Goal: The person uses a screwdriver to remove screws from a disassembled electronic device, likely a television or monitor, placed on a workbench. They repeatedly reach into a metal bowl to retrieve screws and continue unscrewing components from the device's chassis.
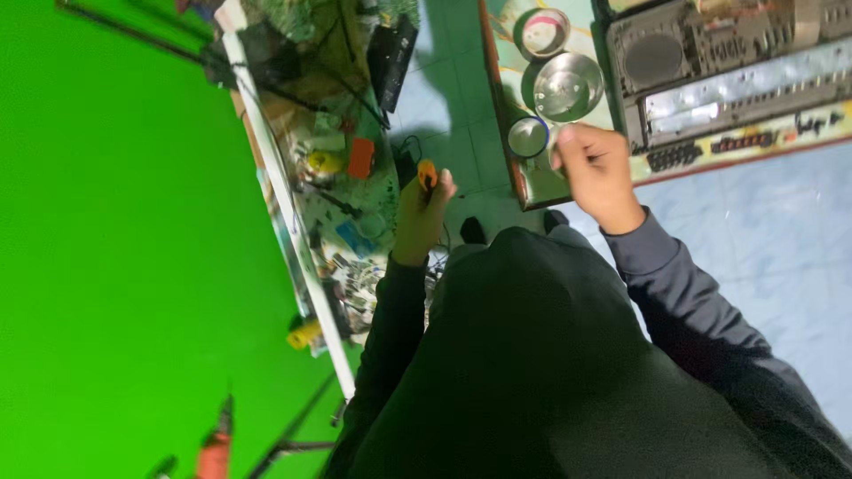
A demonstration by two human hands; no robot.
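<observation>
Head view, looking down past a dark hooded top: the fingers of the left hand [421, 213] are curled together around an orange-handled tool [427, 175], whose orange end sticks up above the knuckles; what kind of tool it is cannot be told, since the hand hides the rest. The right hand [596, 168] is closed into a loose fist, fingertips pinched toward the thumb — whether something small sits between them cannot be made out. Its knuckles lie just beside a small round metal tin with a blue rim [529, 137], which rests on a board with a wooden edge [502, 106].

On that same board, above the tin, stands a steel bowl [568, 86], and beyond it a round container with a pale pink inside [542, 32]. To the right of the bowls lies an opened electronic unit [723, 80] — a grey chassis with a round speaker grille and rows of small parts along a long strip.

Left of the tool hand, a cluttered bench [342, 168] holds circuit boards, wires, an orange rectangular block [360, 158] and a yellow object [323, 162]. A white strip [288, 204] runs along the bench's edge, and past it a flat green surface [124, 231] fills the left side. Near the bottom left lies a red-handled tool [214, 454]. Pale floor tiles [763, 239] show between the bench and the board.
</observation>
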